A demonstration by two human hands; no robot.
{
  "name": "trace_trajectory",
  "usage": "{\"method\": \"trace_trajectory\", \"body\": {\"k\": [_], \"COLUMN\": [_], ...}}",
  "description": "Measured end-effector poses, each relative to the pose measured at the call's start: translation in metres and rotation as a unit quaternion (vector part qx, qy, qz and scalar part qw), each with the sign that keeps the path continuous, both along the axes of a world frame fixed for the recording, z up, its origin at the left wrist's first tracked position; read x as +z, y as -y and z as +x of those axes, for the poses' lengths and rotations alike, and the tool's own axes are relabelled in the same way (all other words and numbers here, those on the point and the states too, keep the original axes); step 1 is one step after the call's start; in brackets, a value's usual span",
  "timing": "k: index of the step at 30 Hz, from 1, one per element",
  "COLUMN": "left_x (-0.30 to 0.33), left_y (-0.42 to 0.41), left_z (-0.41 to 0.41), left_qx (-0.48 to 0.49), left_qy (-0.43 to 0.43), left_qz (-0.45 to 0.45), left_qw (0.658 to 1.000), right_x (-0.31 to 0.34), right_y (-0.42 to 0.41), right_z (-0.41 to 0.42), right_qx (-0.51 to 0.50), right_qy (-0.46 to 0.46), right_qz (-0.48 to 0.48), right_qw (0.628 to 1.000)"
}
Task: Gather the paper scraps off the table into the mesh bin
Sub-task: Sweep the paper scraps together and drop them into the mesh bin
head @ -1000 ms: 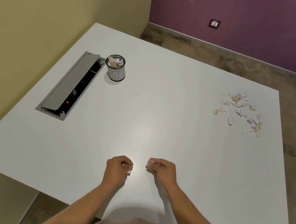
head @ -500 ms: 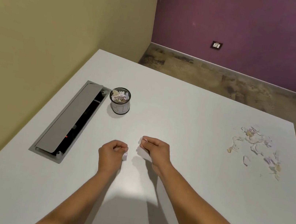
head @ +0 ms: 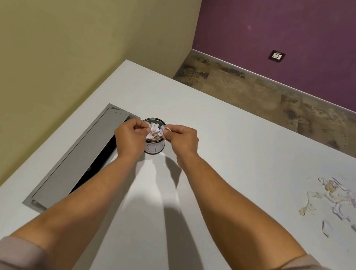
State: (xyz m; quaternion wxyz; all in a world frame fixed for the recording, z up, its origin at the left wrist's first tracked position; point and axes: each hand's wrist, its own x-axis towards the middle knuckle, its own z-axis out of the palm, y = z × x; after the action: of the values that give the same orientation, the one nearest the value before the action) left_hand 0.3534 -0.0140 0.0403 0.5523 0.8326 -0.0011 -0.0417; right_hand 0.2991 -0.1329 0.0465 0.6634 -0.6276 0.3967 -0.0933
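Both curled hands, left (head: 129, 135) and right (head: 182, 140), pinch scraps (head: 155, 131) over the bin (head: 154, 147); more scraps (head: 337, 202) lie well right on the worktop (head: 237, 166).

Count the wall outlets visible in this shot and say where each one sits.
1. The wall outlet sits low on the purple wall, just above the baseboard, beyond the table's far edge. Others may lie outside the frame.

Hands: we count two, left hand (head: 131, 136) and right hand (head: 182, 138)
Mesh bin (head: 154, 148): one
Surface (head: 248, 168): one
Cable tray (head: 81, 157): one
Wall socket (head: 276, 56): one
Loose paper scraps (head: 342, 205): we cannot count them; one scattered cluster, right of frame
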Motion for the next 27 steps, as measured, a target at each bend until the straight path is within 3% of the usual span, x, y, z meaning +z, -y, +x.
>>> {"method": "trace_trajectory", "body": {"k": [6,13,21,27], "left_x": [-0.006,-0.003,0.011,-0.002], "left_y": [0.009,0.003,0.001,0.019], "left_z": [0.026,0.022,-0.046,-0.135], "left_qx": [-0.013,0.000,-0.034,-0.135], "left_qy": [0.004,0.031,0.080,0.067], "left_qz": [0.034,0.031,0.003,0.019], "left_qw": [0.999,0.999,0.996,0.988], "right_x": [0.010,0.018,0.009,-0.007], "right_y": [-0.002,0.004,0.013,0.028], "right_z": [0.018,0.005,-0.070,-0.162], "right_qx": [0.117,0.138,0.040,-0.042], "right_qy": [-0.034,-0.027,-0.005,-0.021], "right_qz": [-0.146,-0.171,-0.125,-0.077], "right_qw": [0.982,0.975,0.991,0.996]}}
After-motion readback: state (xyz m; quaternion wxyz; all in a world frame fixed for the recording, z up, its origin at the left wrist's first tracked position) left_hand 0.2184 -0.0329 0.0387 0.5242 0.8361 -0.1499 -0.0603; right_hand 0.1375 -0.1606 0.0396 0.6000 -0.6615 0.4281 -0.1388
